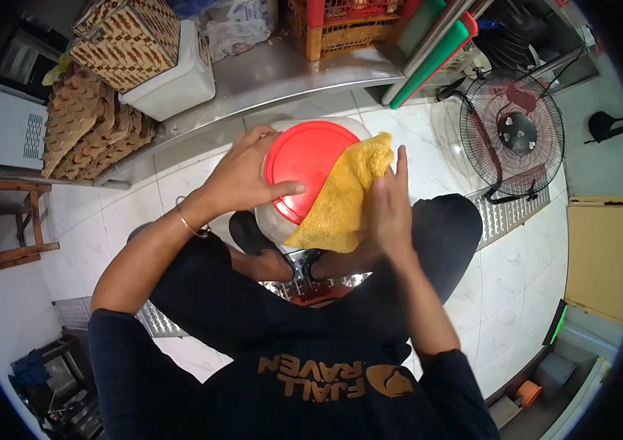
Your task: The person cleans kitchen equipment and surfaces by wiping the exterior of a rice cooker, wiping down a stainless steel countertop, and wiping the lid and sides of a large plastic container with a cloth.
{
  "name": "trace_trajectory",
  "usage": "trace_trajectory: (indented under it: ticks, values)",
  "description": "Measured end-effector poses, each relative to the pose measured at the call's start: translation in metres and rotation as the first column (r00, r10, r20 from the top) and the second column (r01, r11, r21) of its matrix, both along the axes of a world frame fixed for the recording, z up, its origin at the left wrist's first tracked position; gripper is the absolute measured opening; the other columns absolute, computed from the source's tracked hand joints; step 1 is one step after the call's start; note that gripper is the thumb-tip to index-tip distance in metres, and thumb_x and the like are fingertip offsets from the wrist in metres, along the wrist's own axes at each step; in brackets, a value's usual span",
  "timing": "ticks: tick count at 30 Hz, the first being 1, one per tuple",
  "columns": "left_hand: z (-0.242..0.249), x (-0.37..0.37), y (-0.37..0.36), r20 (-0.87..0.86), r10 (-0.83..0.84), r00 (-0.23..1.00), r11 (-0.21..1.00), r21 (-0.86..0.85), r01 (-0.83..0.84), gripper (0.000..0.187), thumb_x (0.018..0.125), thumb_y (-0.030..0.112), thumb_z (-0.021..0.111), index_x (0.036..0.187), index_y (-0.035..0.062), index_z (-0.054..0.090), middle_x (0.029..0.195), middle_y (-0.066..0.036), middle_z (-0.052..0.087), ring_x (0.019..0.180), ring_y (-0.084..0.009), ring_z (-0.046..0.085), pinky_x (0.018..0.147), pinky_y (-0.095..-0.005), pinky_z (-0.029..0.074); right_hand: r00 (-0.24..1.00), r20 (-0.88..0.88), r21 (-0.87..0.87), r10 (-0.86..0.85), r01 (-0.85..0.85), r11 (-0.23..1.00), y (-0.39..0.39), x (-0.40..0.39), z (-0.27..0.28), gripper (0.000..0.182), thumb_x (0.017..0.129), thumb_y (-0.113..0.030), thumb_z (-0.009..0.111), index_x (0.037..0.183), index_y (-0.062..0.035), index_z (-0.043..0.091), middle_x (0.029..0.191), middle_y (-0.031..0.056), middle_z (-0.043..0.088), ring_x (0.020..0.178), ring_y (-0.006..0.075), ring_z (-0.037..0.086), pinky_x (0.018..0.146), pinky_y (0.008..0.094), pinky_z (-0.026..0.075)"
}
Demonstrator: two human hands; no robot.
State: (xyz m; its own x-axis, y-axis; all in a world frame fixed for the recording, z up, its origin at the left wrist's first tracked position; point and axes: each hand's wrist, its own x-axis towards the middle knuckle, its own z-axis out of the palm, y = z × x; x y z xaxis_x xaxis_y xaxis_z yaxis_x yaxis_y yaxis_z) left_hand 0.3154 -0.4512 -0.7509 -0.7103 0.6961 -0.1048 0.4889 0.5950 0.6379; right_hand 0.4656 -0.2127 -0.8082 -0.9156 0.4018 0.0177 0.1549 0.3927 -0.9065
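The person is looking straight down at a clear jar [271,220] with a red lid [300,172], which is being held up in front of the body, above the knees and the white tiled floor [502,279]. The left hand [242,176] is lying over the left side of the lid, fingers spread and curling round the rim, the thumb stretching across the red top, so it is gripping the jar from above. A thin bracelet [188,222] is sitting on that wrist. The right hand [388,205] is pressing a yellow cloth [341,198] flat against the right side of the lid and jar, fingers pointing away and held fairly straight rather than clenched; the cloth is covering the right part of the lid and hanging down over the jar's side. Far to the left, stacked egg trays [88,125] are leaning beside a white bin [172,84] on a steel shelf [289,70]. To the far right a floor fan [513,132] is standing on the tiles.
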Motion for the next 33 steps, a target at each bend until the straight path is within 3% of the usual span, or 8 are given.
trace_trajectory:
  ticks: [3,8,10,14,18,21,28,33]
  values:
    - [0.01,0.005,0.009,0.054,0.057,0.997,0.998,-0.005,-0.057,0.085,0.067,0.045,0.089,0.132,-0.0016,0.058,0.134,-0.021,0.053,0.126,-0.0413,0.049,0.106,-0.0467,0.042,0.987,-0.161,0.629,-0.004,0.105,0.77,-0.027,0.014,-0.003,0.04,0.108,-0.027,0.045,0.12,0.0081,0.06,0.133,0.0318,0.058,0.115,0.0434,0.059,0.105,0.045,0.042]
    - [0.018,0.025,0.021,-0.167,0.165,0.972,0.986,0.028,-0.163,0.071,0.073,0.035,0.086,0.126,-0.004,0.059,0.124,-0.018,0.057,0.118,-0.0408,0.053,0.099,-0.048,0.046,0.97,-0.189,-0.166,-0.151,0.12,0.979,-0.007,0.009,-0.005,0.038,0.107,-0.025,0.048,0.125,0.0068,0.06,0.129,0.0246,0.062,0.118,0.0347,0.06,0.105,0.0418,0.043]
    - [0.017,0.037,0.024,-0.275,0.059,0.96,0.998,0.003,-0.06,0.065,0.075,0.031,0.082,0.125,-0.0039,0.059,0.123,-0.018,0.057,0.117,-0.0398,0.054,0.098,-0.0478,0.046,0.933,-0.039,-0.713,-0.358,0.225,0.664,0.01,0.003,0.002,0.036,0.106,-0.023,0.052,0.127,0.0058,0.06,0.129,0.0193,0.064,0.116,0.0305,0.062,0.103,0.0389,0.046]
    - [0.014,0.073,0.036,-0.491,-0.113,0.864,0.992,-0.005,0.127,0.047,0.08,0.022,0.072,0.118,-0.0028,0.058,0.122,-0.018,0.057,0.115,-0.0363,0.055,0.097,-0.047,0.046,0.934,0.039,-0.971,-0.355,0.119,0.206,0.023,-0.001,0.012,0.036,0.105,-0.022,0.055,0.131,0.003,0.059,0.126,0.0137,0.066,0.11,0.0266,0.066,0.096,0.0358,0.051]
    - [0.009,0.075,0.036,-0.555,-0.057,0.83,0.981,0.123,0.15,0.036,0.081,0.016,0.066,0.111,-0.0005,0.058,0.125,-0.016,0.056,0.115,-0.0341,0.055,0.097,-0.0458,0.046,0.969,0.057,-0.627,-0.239,0.221,0.747,0.02,0.004,-0.007,0.045,0.106,-0.032,0.054,0.137,0.0002,0.054,0.127,0.0128,0.065,0.115,0.0278,0.065,0.101,0.0392,0.051]
    - [0.008,0.05,0.023,-0.583,-0.191,0.789,0.961,0.053,0.272,0.037,0.077,0.014,0.07,0.11,0.0006,0.06,0.128,-0.016,0.055,0.118,-0.0348,0.054,0.099,-0.0456,0.046,0.917,0.13,-0.844,-0.376,0.301,0.443,0.051,0.004,0.002,0.047,0.106,-0.035,0.052,0.138,-0.0006,0.053,0.129,0.0128,0.065,0.116,0.0303,0.065,0.104,0.0428,0.051]
    - [0.037,-0.015,-0.002,-0.693,-0.397,0.601,0.824,0.018,0.566,0.03,0.076,0.004,0.068,0.105,0.0102,0.063,0.131,-0.013,0.056,0.121,-0.0358,0.054,0.101,-0.0499,0.044,0.932,-0.21,-0.933,-0.296,-0.101,0.345,0.106,0.013,0.068,0.052,0.106,-0.033,0.05,0.146,0.0005,0.045,0.139,0.0169,0.058,0.13,0.0333,0.056,0.112,0.0496,0.044]
    - [0.032,-0.026,-0.018,-0.583,-0.199,0.788,0.953,0.072,0.294,0.05,0.076,0.005,0.072,0.124,0.0085,0.06,0.143,-0.016,0.05,0.132,-0.0396,0.048,0.111,-0.0489,0.039,0.94,-0.276,-0.726,-0.202,-0.066,0.684,0.053,0.002,0.078,0.058,0.106,-0.039,0.048,0.149,-0.0011,0.042,0.146,0.0168,0.052,0.13,0.0333,0.056,0.112,0.0494,0.043]
